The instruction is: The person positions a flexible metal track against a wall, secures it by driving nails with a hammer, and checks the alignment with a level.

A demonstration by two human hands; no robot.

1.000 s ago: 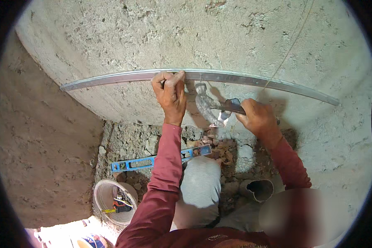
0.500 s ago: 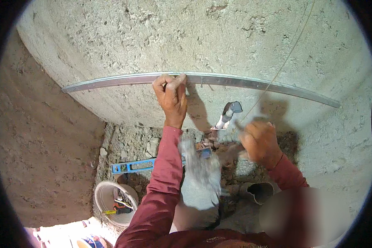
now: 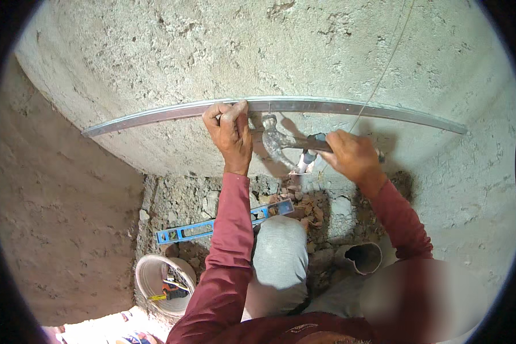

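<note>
Your left hand [image 3: 230, 131] pinches the metal strip [image 3: 327, 107] against the wall [image 3: 304, 51]; your right hand [image 3: 352, 156] is clenched on the hammer [image 3: 286, 142], its head just beside those fingers. A skewed blow could strike them, or the strip could slip.

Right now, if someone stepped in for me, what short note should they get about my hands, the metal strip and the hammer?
Left hand: pinches the long metal strip flat against the rough wall.
Right hand: grips the hammer, its head just under the strip beside the left fingers.
On the rubble floor: blue level, white bucket, short pipe piece.
Done: strip is up on the wall.
Left: no fixing shows, so keep holding it.
</note>
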